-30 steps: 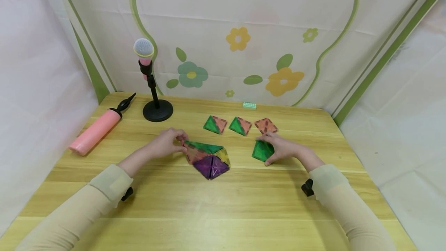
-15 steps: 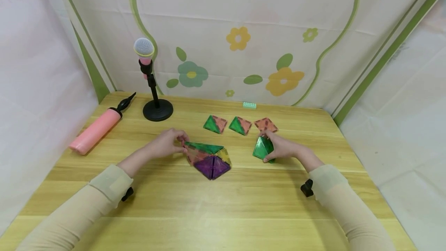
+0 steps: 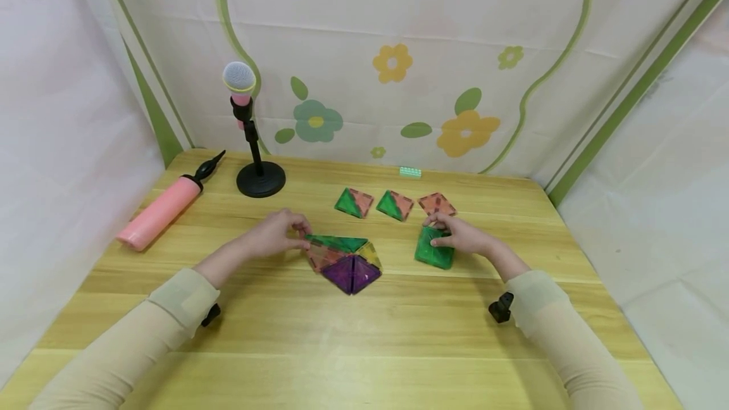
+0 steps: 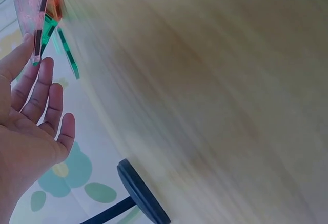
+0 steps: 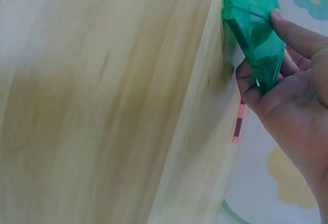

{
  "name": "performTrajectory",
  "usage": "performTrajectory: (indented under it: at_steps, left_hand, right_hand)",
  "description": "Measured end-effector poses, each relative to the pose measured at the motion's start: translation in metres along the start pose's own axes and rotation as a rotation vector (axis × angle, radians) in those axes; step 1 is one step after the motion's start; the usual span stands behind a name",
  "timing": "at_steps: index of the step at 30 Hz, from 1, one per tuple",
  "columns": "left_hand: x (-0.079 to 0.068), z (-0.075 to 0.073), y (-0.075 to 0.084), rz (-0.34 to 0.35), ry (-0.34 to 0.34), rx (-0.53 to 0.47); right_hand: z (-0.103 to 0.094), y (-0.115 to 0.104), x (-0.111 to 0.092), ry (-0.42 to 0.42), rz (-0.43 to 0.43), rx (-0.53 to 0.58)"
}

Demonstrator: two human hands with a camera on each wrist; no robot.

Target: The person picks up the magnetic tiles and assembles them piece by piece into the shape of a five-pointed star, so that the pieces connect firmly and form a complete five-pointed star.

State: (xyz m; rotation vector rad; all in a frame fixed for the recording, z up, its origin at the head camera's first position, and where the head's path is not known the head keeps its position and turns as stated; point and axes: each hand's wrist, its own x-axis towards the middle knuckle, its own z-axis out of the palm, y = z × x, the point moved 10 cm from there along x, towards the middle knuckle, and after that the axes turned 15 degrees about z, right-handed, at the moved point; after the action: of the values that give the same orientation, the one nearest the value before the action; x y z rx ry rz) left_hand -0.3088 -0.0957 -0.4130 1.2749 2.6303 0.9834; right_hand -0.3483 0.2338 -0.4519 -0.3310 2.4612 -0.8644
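Observation:
My left hand (image 3: 278,233) pinches the left corner of a cluster of translucent magnetic tiles. In it I see two purple tiles (image 3: 338,273), a pink tile (image 3: 321,257), a long green tile (image 3: 340,243) and a yellow tile (image 3: 370,254). In the left wrist view the thumb lies against a pink tile (image 4: 29,14), fingers behind it. To the right, my right hand (image 3: 462,236) holds a green magnetic-tile piece (image 3: 435,254) by its upper right part. The right wrist view shows this green piece (image 5: 256,34) faceted, between thumb and fingers.
Behind the hands lie two green-and-pink tile pairs (image 3: 354,202) (image 3: 395,205) and a pink tile piece (image 3: 437,203). A mint toy brick (image 3: 410,172) sits at the back edge. At left are a microphone stand (image 3: 261,180) and a pink hand pump (image 3: 162,212).
My right hand has turned the green piece, which looked peaked half a second ago and now looks squarer. The tile cluster has shifted slightly right, the left hand still at its corner.

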Motion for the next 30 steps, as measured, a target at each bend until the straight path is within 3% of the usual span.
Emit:
performTrajectory:
  at_steps: [9,16,25,30]
  left_hand:
    - [0.007,-0.005,0.003,-0.010,0.003,-0.010]
    - [0.026,-0.009,0.011,0.005,0.006,0.033]
    - [0.049,-0.009,0.022,0.015,0.014,0.008]
    - [0.061,-0.008,0.025,0.005,0.027,0.005]
  right_hand:
    - [-0.003,-0.017,0.001,0.005,-0.009,0.160]
    - [-0.008,-0.041,0.003,0.073,-0.016,0.213]
    - [-0.002,-0.073,0.010,0.073,-0.042,0.248]
    - [0.006,-0.094,0.017,0.052,-0.045,0.334]
